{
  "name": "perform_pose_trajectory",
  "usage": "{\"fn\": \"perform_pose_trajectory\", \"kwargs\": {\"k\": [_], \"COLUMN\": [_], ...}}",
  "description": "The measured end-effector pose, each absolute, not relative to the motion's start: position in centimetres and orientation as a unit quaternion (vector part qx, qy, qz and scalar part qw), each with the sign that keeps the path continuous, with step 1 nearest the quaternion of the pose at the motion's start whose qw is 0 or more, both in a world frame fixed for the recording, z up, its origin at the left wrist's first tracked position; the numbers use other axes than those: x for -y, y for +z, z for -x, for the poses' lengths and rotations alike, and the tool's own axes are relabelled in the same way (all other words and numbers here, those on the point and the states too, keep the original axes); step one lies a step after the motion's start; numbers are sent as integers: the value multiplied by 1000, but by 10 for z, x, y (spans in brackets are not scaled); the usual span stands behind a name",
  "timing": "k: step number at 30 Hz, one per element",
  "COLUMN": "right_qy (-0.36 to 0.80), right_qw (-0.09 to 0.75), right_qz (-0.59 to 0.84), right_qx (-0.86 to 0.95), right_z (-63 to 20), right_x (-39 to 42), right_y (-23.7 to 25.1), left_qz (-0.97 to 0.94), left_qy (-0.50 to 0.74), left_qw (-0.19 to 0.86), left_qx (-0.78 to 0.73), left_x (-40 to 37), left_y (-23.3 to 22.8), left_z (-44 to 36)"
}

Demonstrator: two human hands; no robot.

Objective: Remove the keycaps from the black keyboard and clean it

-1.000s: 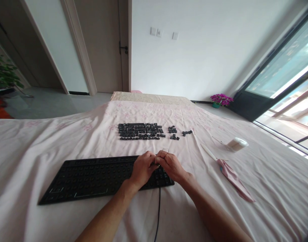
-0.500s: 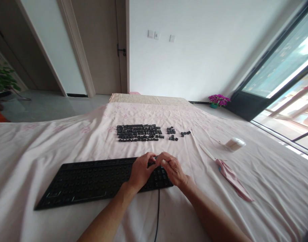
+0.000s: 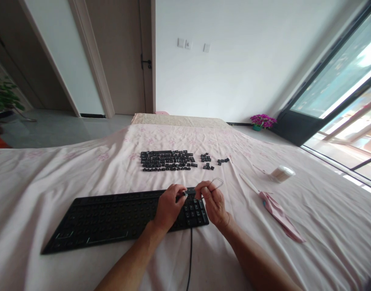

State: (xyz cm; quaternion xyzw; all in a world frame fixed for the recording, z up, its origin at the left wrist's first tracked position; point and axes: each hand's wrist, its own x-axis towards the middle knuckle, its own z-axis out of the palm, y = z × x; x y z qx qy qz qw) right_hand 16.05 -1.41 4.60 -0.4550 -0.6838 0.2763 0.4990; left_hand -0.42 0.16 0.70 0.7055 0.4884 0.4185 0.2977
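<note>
A black keyboard [image 3: 112, 214] lies on the pink cloth, most of its left and middle part stripped of keycaps; the number pad [image 3: 193, 212] at its right end still carries caps. Over the upper right part, my left hand [image 3: 170, 204] pinches a small black keycap [image 3: 185, 194] between thumb and fingers. My right hand [image 3: 214, 202] is just to the right of it, closed on a thin bent-wire keycap puller [image 3: 218, 182] whose loop sticks out past the fingers. Behind the keyboard, loose black keycaps [image 3: 167, 159] are laid out in rows, with smaller groups to their right.
To the right lie a clear tub of cotton swabs [image 3: 282, 173], a thin white stick-like tool [image 3: 249, 182] and a folded pink cloth [image 3: 280, 216]. The keyboard's cable [image 3: 190, 254] runs toward me over the creased bedspread [image 3: 97, 161].
My hands have moved apart, the right one shifting right with the wire puller. A keycap now shows in my left fingertips, and more of the number pad is visible.
</note>
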Motion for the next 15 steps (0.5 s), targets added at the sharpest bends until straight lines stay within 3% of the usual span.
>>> {"fn": "perform_pose_trajectory", "kwargs": {"k": [4,9,15], "right_qy": [252,352,446], "right_qw": [423,350,366], "right_qz": [547,541,542], "right_qx": [677,679,611], "right_z": [-162,-163,-164], "right_x": [2,-4,-8], "right_y": [48,41,26], "left_qz": [-655,-649,-644], "left_qy": [476,499,506], "left_qw": [358,357,373], "left_qx": [-465,-450,-436], "left_x": [-2,-1,-2], "left_y": [3,0,0], "left_z": [6,5,5]}}
